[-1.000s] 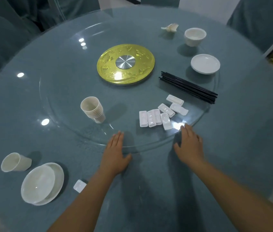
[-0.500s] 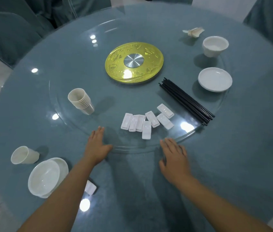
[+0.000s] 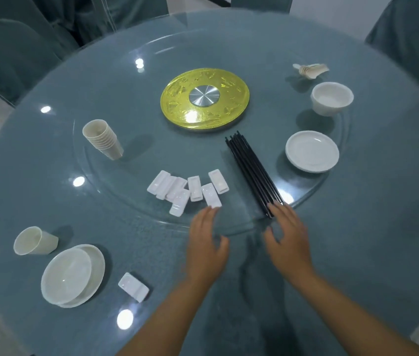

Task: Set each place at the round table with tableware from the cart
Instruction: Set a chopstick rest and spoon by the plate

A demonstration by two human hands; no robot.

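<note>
Little white glazed chopstick rests (image 3: 190, 190) lay in a bunch on the round glass turntable (image 3: 95, 176), just left of the thin black chopsticks (image 3: 252, 173). Left hand (image 3: 207, 242) flat, fingers together, tips by the nearest rest. Right hand (image 3: 288, 237) spread, holding nothing. Probably light, hard, slippery, breakable; best pinched by the long sides.

— What colours do you get?
— I see a teal surface (image 3: 370, 227), a gold embossed disc (image 3: 204, 98) with a silver centre, black chopsticks (image 3: 252, 173), and white rests (image 3: 190, 191).
— The cups?
— The stacked cups (image 3: 101, 138) look cream, I think; the blur makes it hard to say. The plate (image 3: 311, 151) is white.
</note>
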